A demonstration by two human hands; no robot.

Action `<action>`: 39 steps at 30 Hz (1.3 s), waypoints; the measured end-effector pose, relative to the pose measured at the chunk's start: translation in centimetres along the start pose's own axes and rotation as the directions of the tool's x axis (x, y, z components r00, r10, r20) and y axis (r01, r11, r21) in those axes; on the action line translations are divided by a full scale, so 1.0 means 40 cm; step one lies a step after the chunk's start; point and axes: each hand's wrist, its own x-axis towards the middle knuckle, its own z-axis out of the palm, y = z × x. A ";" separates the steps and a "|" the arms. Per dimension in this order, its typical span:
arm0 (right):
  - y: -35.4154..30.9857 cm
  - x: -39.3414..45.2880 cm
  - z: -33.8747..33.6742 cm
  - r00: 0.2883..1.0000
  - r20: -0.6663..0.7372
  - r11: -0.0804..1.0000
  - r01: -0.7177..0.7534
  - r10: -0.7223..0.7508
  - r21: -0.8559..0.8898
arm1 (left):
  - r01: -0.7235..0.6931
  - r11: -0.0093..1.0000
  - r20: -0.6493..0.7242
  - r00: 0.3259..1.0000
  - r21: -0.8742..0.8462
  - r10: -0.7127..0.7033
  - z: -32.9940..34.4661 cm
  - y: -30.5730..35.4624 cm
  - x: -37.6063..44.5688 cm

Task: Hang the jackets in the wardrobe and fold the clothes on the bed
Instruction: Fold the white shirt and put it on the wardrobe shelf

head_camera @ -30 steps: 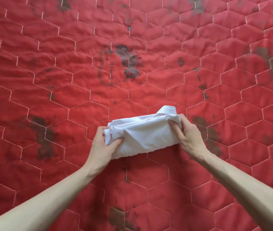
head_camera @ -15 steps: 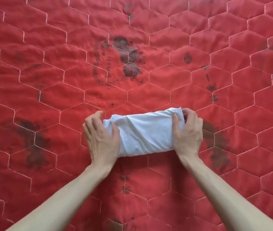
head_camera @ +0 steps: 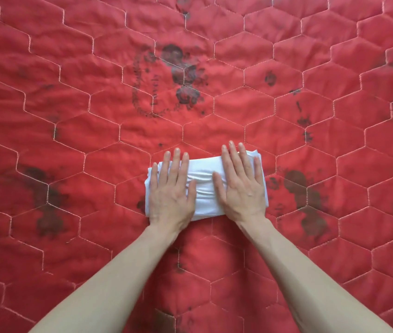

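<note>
bright even light, soft faint shadows, no glare, slight blur and wide-angle bending at edges

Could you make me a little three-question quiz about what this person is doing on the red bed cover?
1. True or false: both hands lie flat, fingers straight, on the white folded garment.
2. What lies under the garment? A) a wooden table B) a red quilted bed cover C) a blue carpet
3. Which hand covers the garment's end nearer the frame's right edge?

Key
1. True: the left hand and right hand both press it flat.
2. B
3. The right hand.
</note>
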 end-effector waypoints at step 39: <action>0.029 -0.055 -0.383 0.758 0.555 0.338 -0.651 0.344 0.679 | 0.634 -0.237 0.677 0.700 -0.736 -0.229 -0.343 -0.012 -0.113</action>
